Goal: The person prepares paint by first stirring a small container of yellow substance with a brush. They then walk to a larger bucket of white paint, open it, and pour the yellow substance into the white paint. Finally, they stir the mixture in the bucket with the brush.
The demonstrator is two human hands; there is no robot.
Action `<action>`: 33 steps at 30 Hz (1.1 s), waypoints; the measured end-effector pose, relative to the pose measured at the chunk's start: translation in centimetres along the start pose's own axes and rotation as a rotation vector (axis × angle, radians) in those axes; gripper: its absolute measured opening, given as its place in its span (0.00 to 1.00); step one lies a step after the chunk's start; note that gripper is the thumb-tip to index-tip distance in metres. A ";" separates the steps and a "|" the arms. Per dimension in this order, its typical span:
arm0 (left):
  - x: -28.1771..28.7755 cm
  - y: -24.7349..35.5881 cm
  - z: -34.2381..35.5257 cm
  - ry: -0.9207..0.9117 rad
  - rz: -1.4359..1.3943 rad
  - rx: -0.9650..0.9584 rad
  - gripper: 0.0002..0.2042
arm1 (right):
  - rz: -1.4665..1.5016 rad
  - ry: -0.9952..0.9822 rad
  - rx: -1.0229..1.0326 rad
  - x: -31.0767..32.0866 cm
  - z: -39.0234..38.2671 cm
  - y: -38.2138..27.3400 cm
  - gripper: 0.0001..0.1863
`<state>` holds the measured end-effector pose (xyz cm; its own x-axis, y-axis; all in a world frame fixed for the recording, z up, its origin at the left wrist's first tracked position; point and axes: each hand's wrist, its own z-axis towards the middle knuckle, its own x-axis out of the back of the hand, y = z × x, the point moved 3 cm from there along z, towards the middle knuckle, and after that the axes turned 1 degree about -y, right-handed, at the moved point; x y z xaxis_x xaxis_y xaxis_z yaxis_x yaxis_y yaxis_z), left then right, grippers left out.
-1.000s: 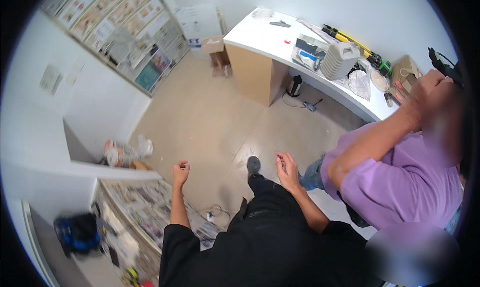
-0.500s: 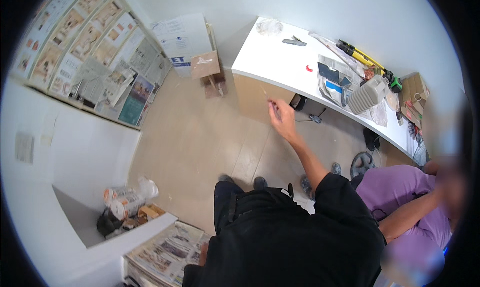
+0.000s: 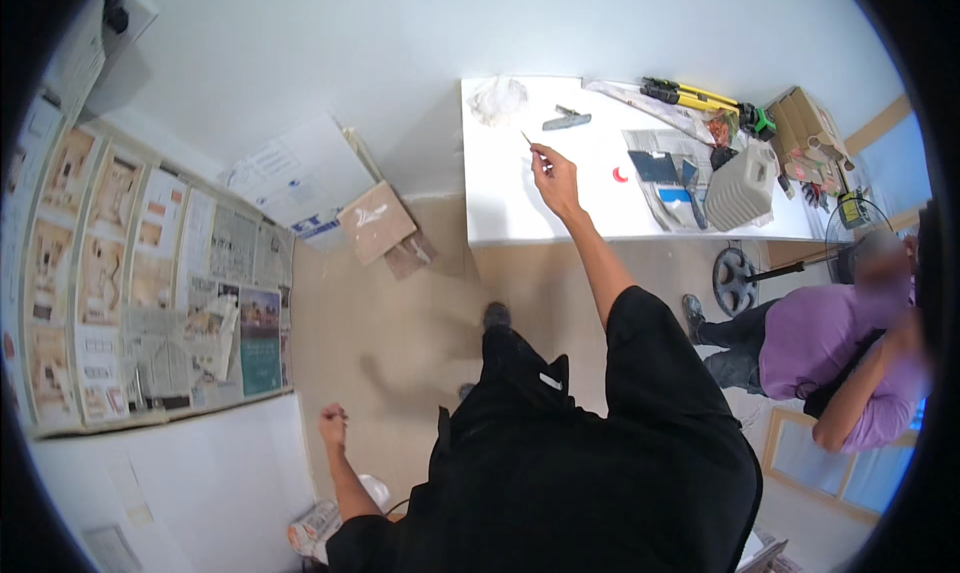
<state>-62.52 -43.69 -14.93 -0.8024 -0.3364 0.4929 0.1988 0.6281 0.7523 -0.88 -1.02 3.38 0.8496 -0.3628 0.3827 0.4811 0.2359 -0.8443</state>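
Left of the bench (image 3: pixel 505 208), your left hand (image 3: pixel 334 428) hangs loosely curled, whether around anything I can't tell. Over the bench's left half, a thin stick (image 3: pixel 527 140) juts from your right hand (image 3: pixel 556 181), pinched tight.

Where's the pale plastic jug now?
In the head view, the jug is on the right half of the white table, right of the newspaper and of your right hand.

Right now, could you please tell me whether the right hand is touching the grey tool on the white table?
Apart: the head view shows white tabletop plainly between the right hand and the grey tool.
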 end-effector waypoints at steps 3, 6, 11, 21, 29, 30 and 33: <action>-2.6 12.0 6.1 0.010 0.031 -0.138 0.08 | -0.117 0.024 -0.029 -2.7 5.7 5.2 0.13; -6.1 17.4 9.2 -0.082 0.068 -0.183 0.10 | -0.167 -0.006 -0.018 -6.3 10.4 8.5 0.13; -12.8 20.7 10.5 -0.251 0.252 -0.030 0.14 | -0.331 -0.117 -0.071 -8.8 12.6 12.0 0.13; -24.0 34.0 23.8 -0.535 0.501 -0.256 0.15 | -0.009 0.069 -0.477 -7.9 15.4 12.0 0.15; -37.5 47.8 30.1 -0.861 0.536 -0.534 0.13 | -0.238 0.125 -0.438 -8.4 14.8 10.2 0.10; -38.9 49.9 30.1 -0.907 0.545 -0.532 0.13 | -0.327 0.074 -0.394 -8.4 15.2 9.8 0.10; -41.5 54.6 29.9 -0.978 0.535 -0.574 0.12 | -0.422 -0.031 -0.389 -8.5 13.9 9.1 0.09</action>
<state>-35.20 25.54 -7.36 -0.5777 0.6815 0.4493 0.6469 0.0466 0.7611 -0.70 16.70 -2.31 0.6099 -0.3258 0.7224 0.6698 -0.2753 -0.6896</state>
